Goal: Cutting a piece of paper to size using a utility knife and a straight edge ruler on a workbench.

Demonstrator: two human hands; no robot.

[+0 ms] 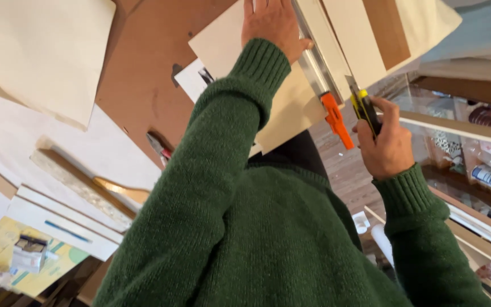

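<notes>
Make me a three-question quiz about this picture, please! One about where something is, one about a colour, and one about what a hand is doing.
1. Where does the left hand rest?
A. on the pale board
B. on the small box
C. on the floor

2. What colour is the end piece on the metal ruler?
A. blue
B. orange
C. purple

3. What is the right hand doing?
A. lying open and flat
B. gripping a yellow and black knife
C. holding a cup

Answers:
1 A, the palm lies flat on the pale board beside the ruler.
2 B, the orange end piece sticks out at the ruler's near end.
3 B, the fingers are wrapped round the knife, its blade against the ruler.
</notes>
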